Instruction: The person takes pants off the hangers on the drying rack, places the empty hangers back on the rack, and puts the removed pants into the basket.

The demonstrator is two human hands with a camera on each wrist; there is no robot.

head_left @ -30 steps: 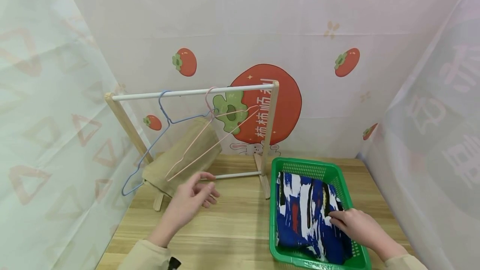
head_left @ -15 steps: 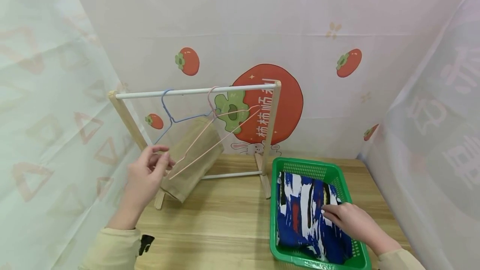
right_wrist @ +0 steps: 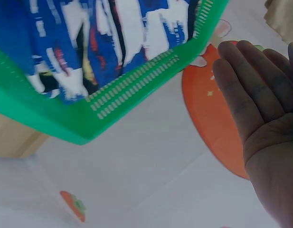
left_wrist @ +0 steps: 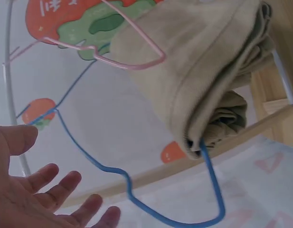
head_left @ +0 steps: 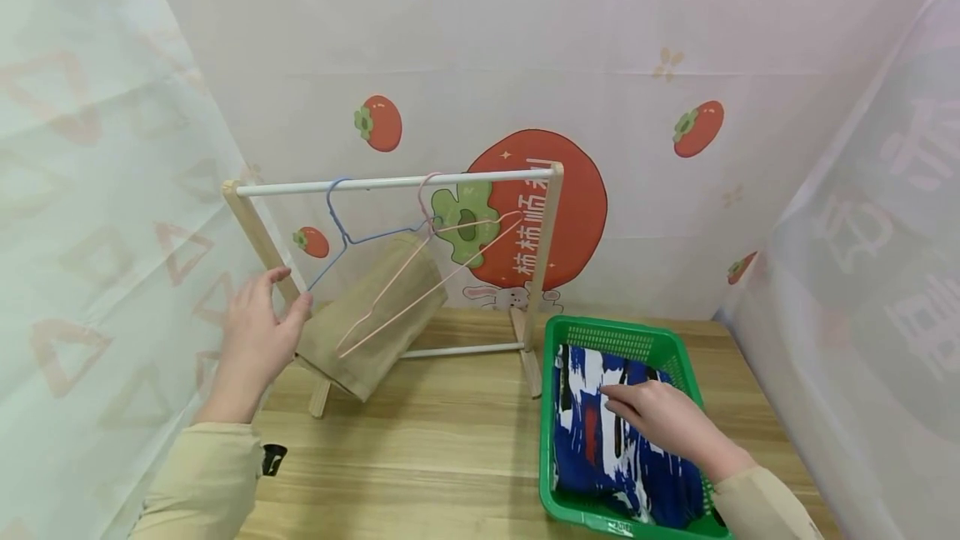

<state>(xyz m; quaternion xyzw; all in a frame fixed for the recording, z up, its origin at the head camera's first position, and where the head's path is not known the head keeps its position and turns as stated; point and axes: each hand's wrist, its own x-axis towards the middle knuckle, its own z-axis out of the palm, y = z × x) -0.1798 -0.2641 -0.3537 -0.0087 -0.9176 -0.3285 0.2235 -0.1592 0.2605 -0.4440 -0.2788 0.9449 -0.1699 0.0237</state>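
Reaching farther left than before, left hand (head_left: 257, 330) near blue hanger (left_wrist: 128, 185).

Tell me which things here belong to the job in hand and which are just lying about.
Likely part of the job:
khaki cloth
blue hanger
pink hanger
rack
green basket
patterned fabric

Likely just surroundings:
wooden tabletop
fruit-print backdrop

**End of blue hanger (head_left: 347, 241) covered by left hand (head_left: 257, 327)**

A wooden post (head_left: 255, 228) is also partly masked in the head view. The patterned cloth (head_left: 615, 461) is partly hidden by the right hand (head_left: 667, 419); contact cannot be told. In the right wrist view, the green basket (right_wrist: 72, 126) is cut off along the top.
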